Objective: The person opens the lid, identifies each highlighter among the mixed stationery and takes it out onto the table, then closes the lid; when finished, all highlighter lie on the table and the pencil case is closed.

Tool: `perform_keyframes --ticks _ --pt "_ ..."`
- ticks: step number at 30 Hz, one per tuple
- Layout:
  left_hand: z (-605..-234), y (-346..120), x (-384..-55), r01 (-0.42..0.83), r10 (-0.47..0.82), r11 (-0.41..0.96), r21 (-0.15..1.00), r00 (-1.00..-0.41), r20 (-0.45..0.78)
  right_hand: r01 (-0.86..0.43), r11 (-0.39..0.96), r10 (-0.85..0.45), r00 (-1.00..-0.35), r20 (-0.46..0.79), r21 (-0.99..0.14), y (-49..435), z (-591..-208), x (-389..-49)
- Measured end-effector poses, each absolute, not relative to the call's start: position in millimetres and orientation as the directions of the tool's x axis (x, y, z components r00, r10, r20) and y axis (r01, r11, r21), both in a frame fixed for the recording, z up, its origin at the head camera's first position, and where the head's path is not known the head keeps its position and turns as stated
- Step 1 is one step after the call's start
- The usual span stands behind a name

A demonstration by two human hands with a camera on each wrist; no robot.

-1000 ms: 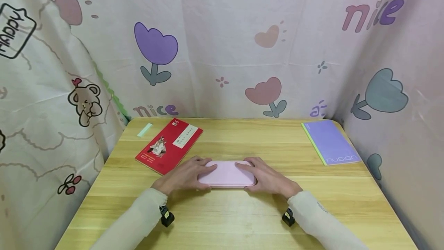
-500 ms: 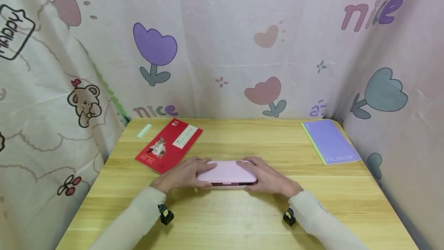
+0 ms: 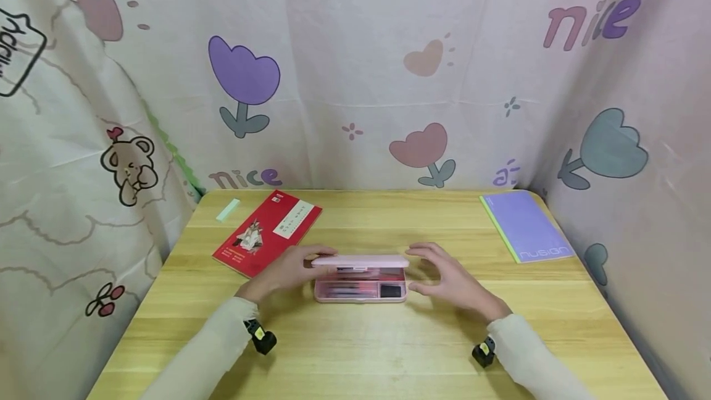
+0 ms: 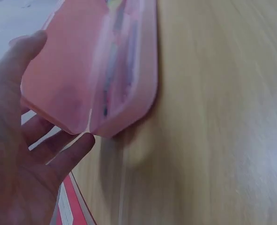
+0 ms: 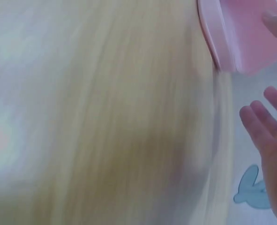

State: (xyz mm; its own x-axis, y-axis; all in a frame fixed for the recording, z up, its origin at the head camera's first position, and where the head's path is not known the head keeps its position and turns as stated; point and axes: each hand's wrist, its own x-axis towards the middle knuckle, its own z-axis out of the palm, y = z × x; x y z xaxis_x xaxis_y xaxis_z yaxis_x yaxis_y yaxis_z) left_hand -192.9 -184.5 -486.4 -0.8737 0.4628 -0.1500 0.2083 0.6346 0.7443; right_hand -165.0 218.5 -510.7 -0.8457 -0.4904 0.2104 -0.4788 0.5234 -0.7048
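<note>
A pink pencil case (image 3: 361, 292) stands on the table with its lid (image 3: 361, 261) tilted up. Pens or pencils (image 3: 351, 289) and a black block (image 3: 390, 291) lie in it. My left hand (image 3: 290, 271) holds the lid at its left end. In the left wrist view, the thumb (image 4: 33, 44) lies at the lid's edge and the other fingers are behind it. To the right of the case, my right hand (image 3: 452, 279) is apart from it, fingers spread and relaxed. In the right wrist view, part of that hand is cut off by the frame's edge.
A red booklet (image 3: 266, 233) lies at the left, close beyond my left hand. Beside it is a small pale green strip (image 3: 228, 209). A purple notebook (image 3: 526, 226) lies at the far right. A patterned curtain (image 3: 344, 79) hangs behind and on both sides of the wooden table (image 3: 361, 357).
The pencil case's lid has swung up from closed, showing the inside. My right hand has let go and drawn off to the right, while the left stays at the lid.
</note>
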Motion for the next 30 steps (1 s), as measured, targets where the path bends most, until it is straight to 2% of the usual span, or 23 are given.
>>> perform_keyframes --ticks 5,13,20,25,30 --pt "-483 -185 -197 0.129 0.397 0.635 0.762 -0.900 -0.179 -0.504 0.548 -0.480 -0.843 0.244 -0.668 225 -512 -162" --pt "-484 -185 -202 0.073 0.357 0.627 0.776 -0.912 -0.203 -0.543 0.532 -0.576 -0.794 0.192 -0.649 207 -517 -165" --pt "-487 -194 -197 0.076 0.307 0.536 0.841 -0.945 -0.111 -0.513 0.523 -0.577 -0.801 0.161 -0.681 195 -519 -172" --pt "-493 -204 -187 0.132 0.286 0.493 0.860 -0.958 -0.016 -0.493 0.521 -0.569 -0.809 0.147 -0.697 192 -519 -178" --pt "-499 -204 -180 0.249 0.390 0.570 0.783 -0.921 0.009 -0.491 0.532 -0.568 -0.811 0.140 -0.689 189 -519 -183"
